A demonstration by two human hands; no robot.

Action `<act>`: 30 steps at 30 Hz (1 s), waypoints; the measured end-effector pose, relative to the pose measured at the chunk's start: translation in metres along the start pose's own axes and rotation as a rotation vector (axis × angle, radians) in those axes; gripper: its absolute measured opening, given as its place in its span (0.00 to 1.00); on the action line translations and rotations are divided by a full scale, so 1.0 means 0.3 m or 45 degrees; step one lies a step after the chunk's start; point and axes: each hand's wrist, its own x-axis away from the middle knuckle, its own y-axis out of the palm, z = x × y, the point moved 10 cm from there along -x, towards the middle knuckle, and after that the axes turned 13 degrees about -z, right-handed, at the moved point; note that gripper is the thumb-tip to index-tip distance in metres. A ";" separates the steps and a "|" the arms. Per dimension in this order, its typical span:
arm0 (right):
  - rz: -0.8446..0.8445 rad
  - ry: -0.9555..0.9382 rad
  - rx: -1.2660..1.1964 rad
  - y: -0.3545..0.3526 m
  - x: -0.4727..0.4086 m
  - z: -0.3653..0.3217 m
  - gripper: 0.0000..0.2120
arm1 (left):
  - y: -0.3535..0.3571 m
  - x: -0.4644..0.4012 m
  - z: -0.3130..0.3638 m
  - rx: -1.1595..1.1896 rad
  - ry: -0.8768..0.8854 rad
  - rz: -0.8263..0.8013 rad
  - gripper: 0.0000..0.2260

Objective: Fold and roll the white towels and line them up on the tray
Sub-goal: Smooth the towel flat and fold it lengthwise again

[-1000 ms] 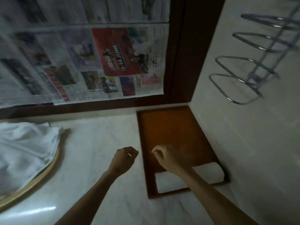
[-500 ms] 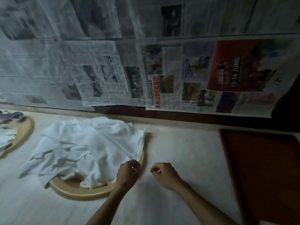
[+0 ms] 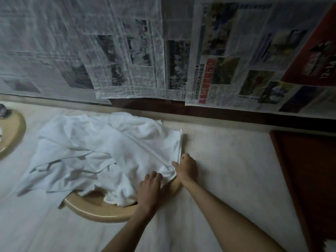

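Both hands are gripping the towel pile's near edge.

Left hand (image 3: pixel 150 186) and right hand (image 3: pixel 187 167) are curling into the white towels (image 3: pixel 101 151), forearms outstretched.

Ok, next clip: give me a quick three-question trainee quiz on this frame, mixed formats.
1. True or false: both hands are on the pile of white towels.
2. Multiple choice: the pile lies mostly over A) the brown tray, B) the round beige basin rim, C) the newspaper sheets.
3. Fill in: the brown tray is on the person's ___ side.

Key:
1. True. The left hand and the right hand both grip the pile's near right edge.
2. B.
3. Right.
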 end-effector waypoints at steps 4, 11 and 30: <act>0.057 -0.010 0.109 -0.016 -0.013 -0.013 0.08 | -0.012 0.007 -0.003 -0.088 0.000 -0.036 0.09; -0.101 0.075 -0.192 -0.039 -0.045 0.100 0.11 | 0.017 0.085 0.093 0.007 0.105 0.034 0.05; 0.389 -0.052 0.641 -0.694 0.224 0.757 0.26 | 0.193 0.116 0.839 -0.081 0.367 -0.132 0.11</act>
